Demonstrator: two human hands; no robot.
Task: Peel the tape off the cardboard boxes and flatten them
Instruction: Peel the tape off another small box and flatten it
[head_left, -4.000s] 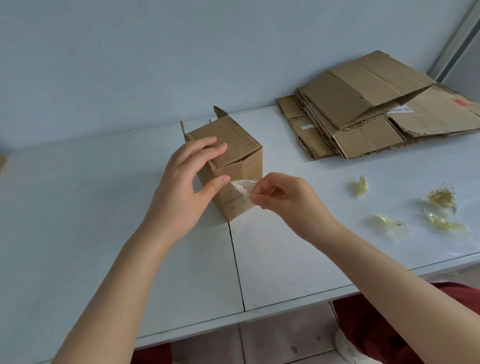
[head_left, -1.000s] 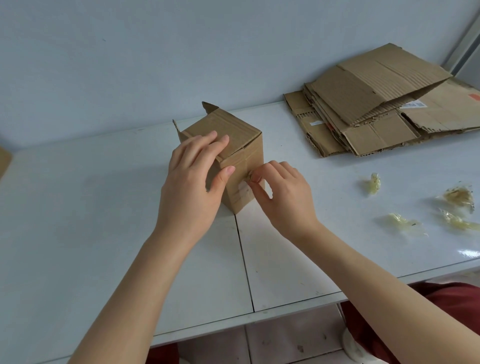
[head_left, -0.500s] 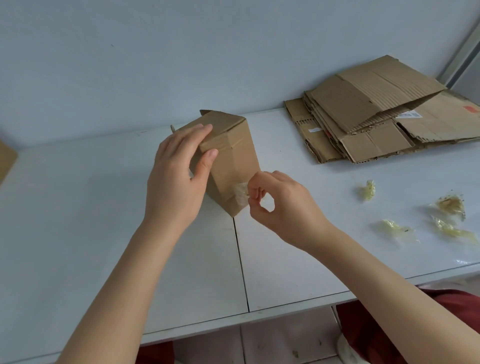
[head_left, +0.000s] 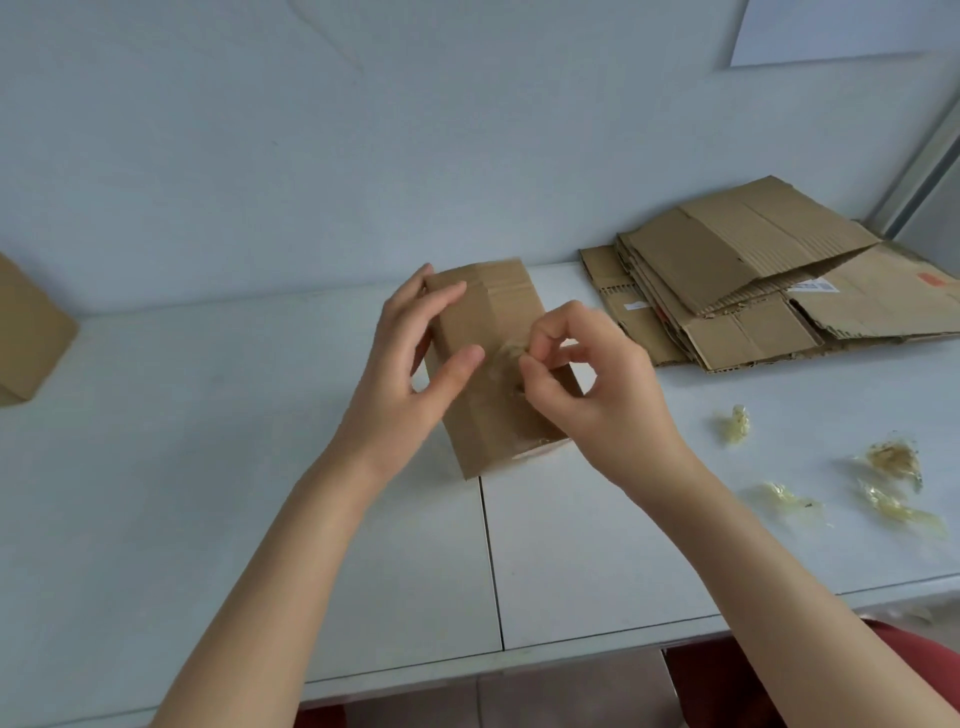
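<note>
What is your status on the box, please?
Left hand holds box. Right hand pinches tape on its front face. Scraps and flat stack lie off right, not in the way.

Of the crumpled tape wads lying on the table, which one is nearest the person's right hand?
The small yellowish wad, leftmost and farthest back of the four, lying apart from the rest, which sit further right.

A plain pale blue-grey wall (head_left: 260, 130) fills the upper frame, evenly lit, with a white sheet (head_left: 831, 31) at the upper right. A grey frame (head_left: 919, 171) slants down the right edge. The white desk (head_left: 156, 467) has a dark seam (head_left: 491, 561) down its middle, and tiled floor (head_left: 545, 696) shows below.
</note>
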